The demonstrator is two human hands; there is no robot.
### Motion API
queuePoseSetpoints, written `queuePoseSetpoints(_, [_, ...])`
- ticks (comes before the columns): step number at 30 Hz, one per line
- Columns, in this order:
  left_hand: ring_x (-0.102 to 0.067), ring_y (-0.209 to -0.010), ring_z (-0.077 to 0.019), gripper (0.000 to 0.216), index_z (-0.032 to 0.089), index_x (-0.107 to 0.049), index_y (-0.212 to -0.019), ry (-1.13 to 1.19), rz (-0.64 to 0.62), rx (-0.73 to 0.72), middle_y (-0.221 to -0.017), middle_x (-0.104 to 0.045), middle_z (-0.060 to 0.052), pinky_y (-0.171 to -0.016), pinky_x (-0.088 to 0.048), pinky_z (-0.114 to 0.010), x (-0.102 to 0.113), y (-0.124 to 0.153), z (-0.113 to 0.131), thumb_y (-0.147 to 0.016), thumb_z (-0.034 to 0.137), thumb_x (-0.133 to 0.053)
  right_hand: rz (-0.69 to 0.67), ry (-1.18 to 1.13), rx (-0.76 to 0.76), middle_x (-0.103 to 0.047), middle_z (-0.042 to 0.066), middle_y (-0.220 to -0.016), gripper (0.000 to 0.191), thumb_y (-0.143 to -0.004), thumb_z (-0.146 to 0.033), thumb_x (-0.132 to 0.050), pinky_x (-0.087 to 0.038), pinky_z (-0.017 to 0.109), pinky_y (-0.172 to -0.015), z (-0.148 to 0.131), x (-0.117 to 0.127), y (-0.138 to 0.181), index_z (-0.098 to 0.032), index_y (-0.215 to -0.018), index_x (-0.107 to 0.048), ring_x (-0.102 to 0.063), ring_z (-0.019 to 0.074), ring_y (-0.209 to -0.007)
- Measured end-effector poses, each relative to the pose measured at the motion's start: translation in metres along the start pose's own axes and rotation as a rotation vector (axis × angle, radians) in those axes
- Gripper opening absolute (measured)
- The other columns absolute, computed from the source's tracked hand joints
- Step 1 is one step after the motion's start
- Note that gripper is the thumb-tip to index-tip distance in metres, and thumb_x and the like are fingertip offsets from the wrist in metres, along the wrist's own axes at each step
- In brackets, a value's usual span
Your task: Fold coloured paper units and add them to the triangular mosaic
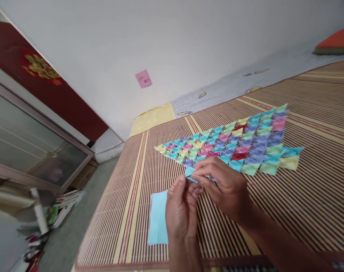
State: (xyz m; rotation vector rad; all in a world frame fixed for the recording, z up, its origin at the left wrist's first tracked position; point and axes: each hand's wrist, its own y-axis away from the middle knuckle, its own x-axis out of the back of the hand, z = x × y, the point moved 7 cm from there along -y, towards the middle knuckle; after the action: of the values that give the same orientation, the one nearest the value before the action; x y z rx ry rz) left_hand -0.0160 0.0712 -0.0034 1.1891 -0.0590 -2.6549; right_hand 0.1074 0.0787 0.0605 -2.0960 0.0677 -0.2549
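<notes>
A small folded piece of light blue paper (190, 172) is pinched between my two hands, above the striped mat. My left hand (181, 206) grips its lower left corner with thumb and fingers, palm partly turned up. From the right, my right hand (221, 181) closes thumb and fingertips on its other side. Just beyond my hands lie rows of folded paper pieces (257, 147) in blue, green, purple, pink, yellow and red, laid out in a long wedge narrowing to the left. A stack of light blue paper sheets (158, 217) lies beside my left wrist, partly covered by it.
The striped bamboo mat (126, 211) covers the bed, whose left edge drops to a grey floor (84, 207). A pink note (143, 78) is stuck on the white wall. A glass-paned door (30, 143) stands at left, with clutter (47, 215) below. An orange item (336, 41) sits far right.
</notes>
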Motion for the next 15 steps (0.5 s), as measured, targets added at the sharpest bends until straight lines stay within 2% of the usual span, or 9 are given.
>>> queuePoseSetpoints(6, [-0.064, -0.064, -0.0095, 0.018, 0.013, -0.075, -0.074, -0.115, -0.01, -0.125, -0.07, -0.069, -0.002, -0.063, -0.055, -0.019, -0.005, 0.003, 0.007, -0.076, 0.027, -0.086, 0.0, -0.029, -0.06, -0.065, 0.002, -0.086, 0.014, -0.093, -0.006, -0.064, -0.051, 0.027, -0.076, 0.003, 0.001, -0.002, -0.018, -0.085, -0.062, -0.065, 0.0147, -0.085])
queuePoseSetpoints(11, [-0.066, -0.069, -0.0121, 0.02, 0.011, -0.073, -0.075, 0.075, 0.001, 0.063, -0.076, -0.072, -0.006, -0.067, -0.056, -0.023, -0.006, 0.001, -0.007, -0.068, 0.021, -0.09, -0.021, 0.01, 0.014, -0.068, 0.005, -0.092, 0.016, -0.094, -0.004, -0.06, -0.052, 0.031, -0.081, -0.001, -0.001, 0.003, -0.018, -0.092, -0.064, -0.065, 0.018, -0.092])
queuePoseSetpoints(15, [-0.064, -0.067, -0.0117, 0.02, 0.011, -0.072, -0.073, 0.092, 0.021, 0.042, -0.073, -0.069, -0.004, -0.061, -0.052, -0.021, -0.003, 0.001, -0.004, -0.066, 0.017, -0.09, -0.042, 0.03, 0.053, -0.068, 0.007, -0.094, 0.015, -0.094, -0.004, -0.06, -0.051, 0.035, -0.082, -0.002, -0.003, 0.004, -0.019, -0.095, -0.065, -0.064, 0.0199, -0.093])
